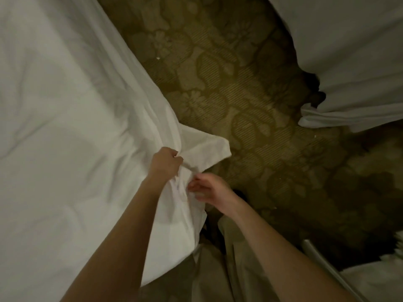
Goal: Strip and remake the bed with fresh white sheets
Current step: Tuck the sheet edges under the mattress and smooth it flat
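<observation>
A white sheet (65,118) covers the bed across the left half of the view, and its edge hangs over the side toward the carpet. My left hand (166,162) grips a bunched fold of this sheet at the bed's edge, where a loose corner (207,149) sticks out to the right. My right hand (208,189) is just below it, fingers loosely curled and touching the gathered cloth near the mattress side.
A patterned olive carpet (250,94) fills the aisle between the beds. A second bed with hanging white linen (353,62) stands at the upper right. More white cloth (375,282) and a pale rail lie at the lower right. My beige trousers (226,269) are below.
</observation>
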Demonstrator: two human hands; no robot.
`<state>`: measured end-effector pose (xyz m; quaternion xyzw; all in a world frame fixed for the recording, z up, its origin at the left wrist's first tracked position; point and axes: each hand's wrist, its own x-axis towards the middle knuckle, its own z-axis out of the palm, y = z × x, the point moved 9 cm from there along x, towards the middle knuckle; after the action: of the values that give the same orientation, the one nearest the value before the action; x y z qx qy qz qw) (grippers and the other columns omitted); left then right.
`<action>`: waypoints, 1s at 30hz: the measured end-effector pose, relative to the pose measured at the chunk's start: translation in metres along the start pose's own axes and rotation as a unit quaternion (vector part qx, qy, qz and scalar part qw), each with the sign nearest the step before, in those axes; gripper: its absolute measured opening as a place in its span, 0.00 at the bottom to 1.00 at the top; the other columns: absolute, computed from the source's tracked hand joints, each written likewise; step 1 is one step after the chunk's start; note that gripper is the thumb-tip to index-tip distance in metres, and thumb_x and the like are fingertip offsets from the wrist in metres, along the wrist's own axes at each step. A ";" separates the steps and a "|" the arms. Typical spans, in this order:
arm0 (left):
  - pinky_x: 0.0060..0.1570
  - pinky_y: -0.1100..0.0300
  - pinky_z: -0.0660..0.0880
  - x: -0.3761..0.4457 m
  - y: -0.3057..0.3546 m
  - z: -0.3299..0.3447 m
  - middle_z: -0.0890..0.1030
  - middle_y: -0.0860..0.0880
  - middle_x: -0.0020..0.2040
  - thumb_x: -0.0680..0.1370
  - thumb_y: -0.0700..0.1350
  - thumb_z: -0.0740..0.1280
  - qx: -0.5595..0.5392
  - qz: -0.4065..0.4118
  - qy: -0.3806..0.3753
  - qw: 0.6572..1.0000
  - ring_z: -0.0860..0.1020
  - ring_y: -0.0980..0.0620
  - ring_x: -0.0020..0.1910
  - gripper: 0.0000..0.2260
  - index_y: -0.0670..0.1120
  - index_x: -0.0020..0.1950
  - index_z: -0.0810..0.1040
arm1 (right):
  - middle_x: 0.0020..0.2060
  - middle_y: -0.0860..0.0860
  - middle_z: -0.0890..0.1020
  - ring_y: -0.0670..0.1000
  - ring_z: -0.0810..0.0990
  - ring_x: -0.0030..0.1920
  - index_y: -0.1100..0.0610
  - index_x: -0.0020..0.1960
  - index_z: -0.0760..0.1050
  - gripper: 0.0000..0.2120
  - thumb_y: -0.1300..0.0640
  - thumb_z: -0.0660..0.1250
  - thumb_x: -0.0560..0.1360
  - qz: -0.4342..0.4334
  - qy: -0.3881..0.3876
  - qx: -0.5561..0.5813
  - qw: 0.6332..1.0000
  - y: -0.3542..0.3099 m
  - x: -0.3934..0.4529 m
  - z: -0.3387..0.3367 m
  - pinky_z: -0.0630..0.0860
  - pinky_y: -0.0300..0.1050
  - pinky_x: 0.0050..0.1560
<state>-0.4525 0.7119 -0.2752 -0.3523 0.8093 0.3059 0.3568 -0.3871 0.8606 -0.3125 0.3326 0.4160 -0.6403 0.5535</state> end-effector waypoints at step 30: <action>0.50 0.53 0.75 -0.129 -0.068 -0.142 0.78 0.51 0.57 0.81 0.46 0.62 -0.521 0.085 0.172 0.832 0.77 0.50 0.57 0.15 0.50 0.67 0.69 | 0.52 0.49 0.81 0.43 0.76 0.53 0.60 0.54 0.80 0.22 0.76 0.60 0.68 -0.402 -0.057 -0.411 0.817 -0.074 -0.097 0.208 0.70 0.30 0.53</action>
<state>-0.3859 0.6129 -0.1102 -0.4625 0.6054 0.6457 -0.0519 -0.4371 0.7183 -0.1249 -0.1592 0.7050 -0.5929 0.3552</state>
